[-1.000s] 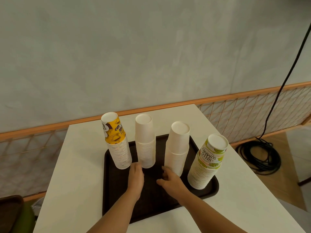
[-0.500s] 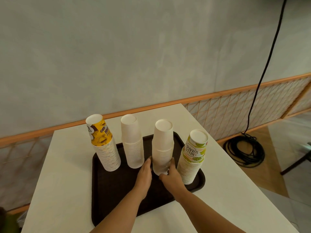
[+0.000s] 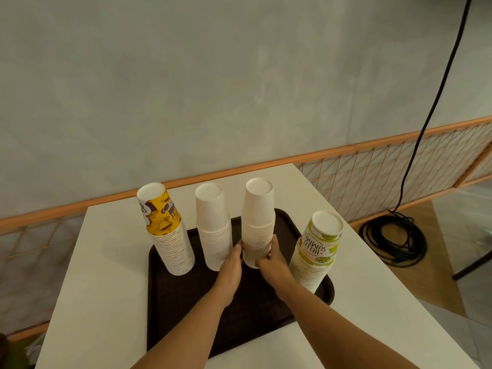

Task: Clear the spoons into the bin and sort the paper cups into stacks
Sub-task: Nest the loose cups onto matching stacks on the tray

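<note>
A: hands first?
B: right hand [image 3: 274,262] curls round the right side of the tall white stack [image 3: 259,222] near its base, thumb up along the wall. left hand [image 3: 231,265] lies against the stack's left side, fingers look fairly straight, pressing not wrapping
A: stack lifted?
B: can't tell, the base looks to be on the tray [image 3: 213,315], upright
A: neighbours?
B: shorter white stack [image 3: 213,227] just beside it on the left, the left hand sits in the gap between them. yellow printed stack [image 3: 167,235] further left, leaning outward a bit. lime printed stack [image 3: 316,251] near the tray's right front corner, also leaning. all four are upside down on the tray, tray on the white bench [image 3: 106,262]
A: spoons, bin?
B: none in view. coiled cable [image 3: 394,241] on the floor to the right, unrelated
A: step?
B: I'd say late, cups already sorted by print, this looks like squaring up or shifting a stack
A: next move needs?
B: probably even pressure from both sides and a low grip, a tall stack tips easily and the white neighbour is close
</note>
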The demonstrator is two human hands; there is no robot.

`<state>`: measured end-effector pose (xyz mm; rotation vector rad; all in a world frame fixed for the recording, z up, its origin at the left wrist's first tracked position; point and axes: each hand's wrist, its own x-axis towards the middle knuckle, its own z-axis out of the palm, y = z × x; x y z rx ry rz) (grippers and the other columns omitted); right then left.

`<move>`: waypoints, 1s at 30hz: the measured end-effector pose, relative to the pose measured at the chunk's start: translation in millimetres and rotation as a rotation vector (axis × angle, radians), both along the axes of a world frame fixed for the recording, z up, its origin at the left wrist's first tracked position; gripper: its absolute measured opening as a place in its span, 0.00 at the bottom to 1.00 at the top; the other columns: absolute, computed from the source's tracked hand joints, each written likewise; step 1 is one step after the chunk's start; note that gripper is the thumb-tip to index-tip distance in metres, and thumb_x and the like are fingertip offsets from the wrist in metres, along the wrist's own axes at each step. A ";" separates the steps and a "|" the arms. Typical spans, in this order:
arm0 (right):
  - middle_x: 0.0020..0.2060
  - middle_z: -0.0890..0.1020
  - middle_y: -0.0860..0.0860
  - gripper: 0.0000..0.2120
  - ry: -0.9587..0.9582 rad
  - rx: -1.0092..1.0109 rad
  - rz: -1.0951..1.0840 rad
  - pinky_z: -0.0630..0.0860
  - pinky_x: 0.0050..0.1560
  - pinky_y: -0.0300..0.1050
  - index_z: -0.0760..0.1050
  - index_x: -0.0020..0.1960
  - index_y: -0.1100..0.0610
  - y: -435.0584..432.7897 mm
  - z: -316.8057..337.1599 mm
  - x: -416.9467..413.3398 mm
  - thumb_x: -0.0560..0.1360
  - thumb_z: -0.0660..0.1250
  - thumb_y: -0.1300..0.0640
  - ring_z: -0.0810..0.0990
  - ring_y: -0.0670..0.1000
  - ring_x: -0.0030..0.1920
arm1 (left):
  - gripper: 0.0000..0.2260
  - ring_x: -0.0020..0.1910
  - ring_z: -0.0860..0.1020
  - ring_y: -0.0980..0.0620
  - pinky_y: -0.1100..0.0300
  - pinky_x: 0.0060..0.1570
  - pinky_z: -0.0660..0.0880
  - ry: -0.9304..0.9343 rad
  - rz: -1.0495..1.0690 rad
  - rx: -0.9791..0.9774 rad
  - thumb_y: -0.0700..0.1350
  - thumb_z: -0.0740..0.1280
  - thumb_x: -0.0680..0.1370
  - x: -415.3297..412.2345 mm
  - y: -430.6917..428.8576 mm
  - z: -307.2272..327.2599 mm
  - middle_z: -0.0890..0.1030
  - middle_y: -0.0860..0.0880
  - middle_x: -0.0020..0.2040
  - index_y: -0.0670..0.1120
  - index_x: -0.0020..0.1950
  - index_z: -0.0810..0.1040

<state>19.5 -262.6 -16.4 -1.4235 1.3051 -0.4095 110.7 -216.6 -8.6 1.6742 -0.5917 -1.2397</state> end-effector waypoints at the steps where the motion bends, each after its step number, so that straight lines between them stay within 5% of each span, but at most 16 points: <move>1: 0.72 0.64 0.52 0.40 0.000 0.001 -0.003 0.68 0.68 0.59 0.44 0.76 0.43 -1.9 0.4 1.7 0.73 0.64 0.56 0.66 0.57 0.71 | 0.22 0.73 0.63 0.49 0.49 0.72 0.57 -0.005 0.002 -0.005 0.56 0.48 0.82 1.9 -1.9 -2.1 0.63 0.50 0.74 0.54 0.75 0.59; 30: 0.69 0.69 0.52 0.34 -0.022 -0.052 -0.014 0.71 0.66 0.54 0.50 0.76 0.48 -17.8 9.3 15.9 0.76 0.64 0.54 0.70 0.56 0.68 | 0.22 0.72 0.64 0.48 0.49 0.71 0.61 -0.014 -0.015 -0.049 0.56 0.52 0.81 17.1 -19.7 -7.7 0.64 0.50 0.73 0.55 0.74 0.60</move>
